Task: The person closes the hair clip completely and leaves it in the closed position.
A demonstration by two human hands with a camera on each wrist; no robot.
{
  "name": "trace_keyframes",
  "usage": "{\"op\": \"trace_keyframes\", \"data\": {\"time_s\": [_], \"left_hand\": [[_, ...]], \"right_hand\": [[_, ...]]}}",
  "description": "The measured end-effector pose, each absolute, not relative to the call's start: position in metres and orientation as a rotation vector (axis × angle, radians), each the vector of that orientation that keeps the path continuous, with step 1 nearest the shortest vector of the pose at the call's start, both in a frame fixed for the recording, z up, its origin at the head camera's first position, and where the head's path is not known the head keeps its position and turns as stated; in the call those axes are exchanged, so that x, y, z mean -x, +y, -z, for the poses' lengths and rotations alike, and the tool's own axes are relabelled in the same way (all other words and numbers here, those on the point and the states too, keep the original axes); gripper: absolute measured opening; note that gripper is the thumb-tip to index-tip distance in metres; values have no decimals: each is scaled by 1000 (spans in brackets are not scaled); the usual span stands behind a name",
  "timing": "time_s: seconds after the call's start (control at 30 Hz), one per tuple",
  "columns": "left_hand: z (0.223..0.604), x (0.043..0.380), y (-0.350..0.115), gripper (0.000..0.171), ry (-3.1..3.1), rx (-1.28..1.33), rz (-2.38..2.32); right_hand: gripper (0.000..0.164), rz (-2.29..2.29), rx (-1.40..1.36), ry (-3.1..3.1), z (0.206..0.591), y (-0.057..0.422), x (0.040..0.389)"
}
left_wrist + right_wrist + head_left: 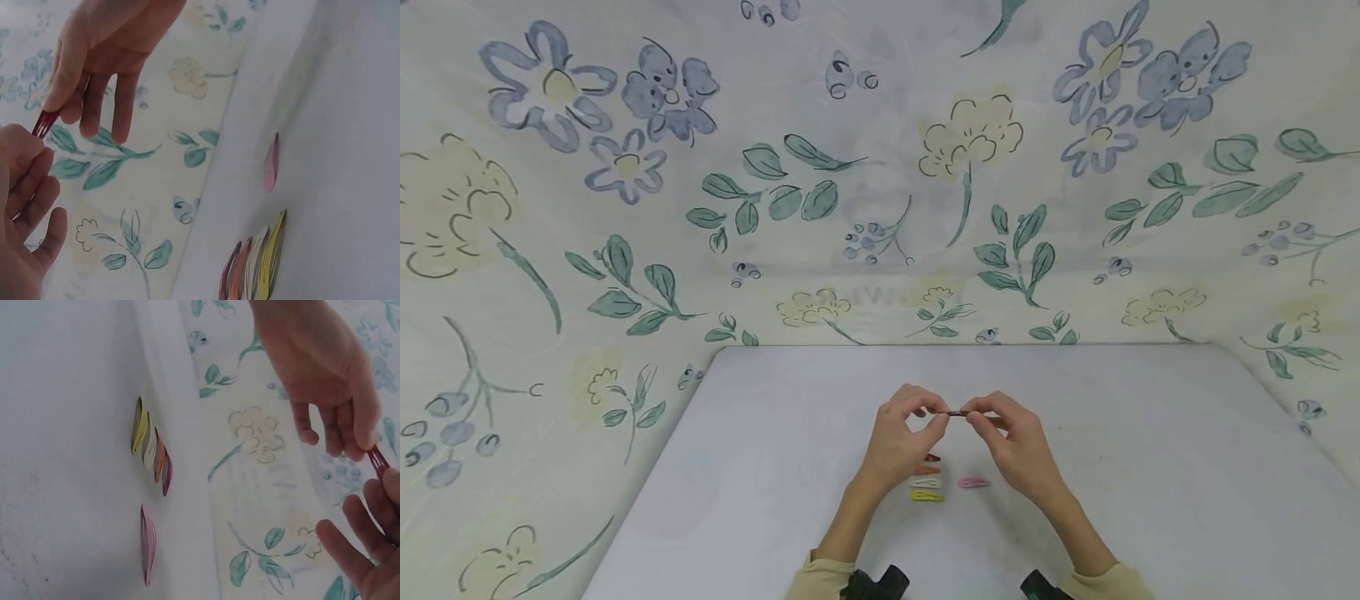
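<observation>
Between the two hands, raised over the white table (760, 467), is a dark red snap hair clip (957, 413). My left hand (895, 442) pinches one end of it between thumb and fingertips. The opposite end is pinched by my right hand (1018, 446). Slots along the clip (45, 124) show in the left wrist view, and the fingertips cover both its ends. Below the hands lies a column of clips: red (932, 457), orange (927, 470), white (926, 482) and yellow (927, 496). A pink clip (974, 482) lies to their right.
A cloth (880, 167) printed with flowers and leaves hangs behind the table and at its sides. Black wrist devices (880, 583) sit by the cuffs of the beige sleeves (823, 577).
</observation>
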State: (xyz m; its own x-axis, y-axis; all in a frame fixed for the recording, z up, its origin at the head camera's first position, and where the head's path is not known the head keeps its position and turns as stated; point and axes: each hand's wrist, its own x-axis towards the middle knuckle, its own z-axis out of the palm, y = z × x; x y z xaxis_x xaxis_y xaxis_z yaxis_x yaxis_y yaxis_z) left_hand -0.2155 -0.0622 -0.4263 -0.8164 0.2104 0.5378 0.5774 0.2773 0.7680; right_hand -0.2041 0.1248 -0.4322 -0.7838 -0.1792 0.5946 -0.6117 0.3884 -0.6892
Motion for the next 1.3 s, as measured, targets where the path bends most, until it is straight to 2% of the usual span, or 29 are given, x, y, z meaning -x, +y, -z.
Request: {"op": "trace_keyframes", "data": {"time_s": [0.53,0.73,1.3], "left_hand": [[431,215,-60,7,-2178,752,1533],[430,214,-59,6,-2194,805,1505],[431,216,-63,10,-2234,774,1411]], "right_hand": [[13,-1367,-714,-2188,440,126,207],[4,-1377,-748,-2212,438,129,207],[14,-1446,-691,-2191,441,129,208]]}}
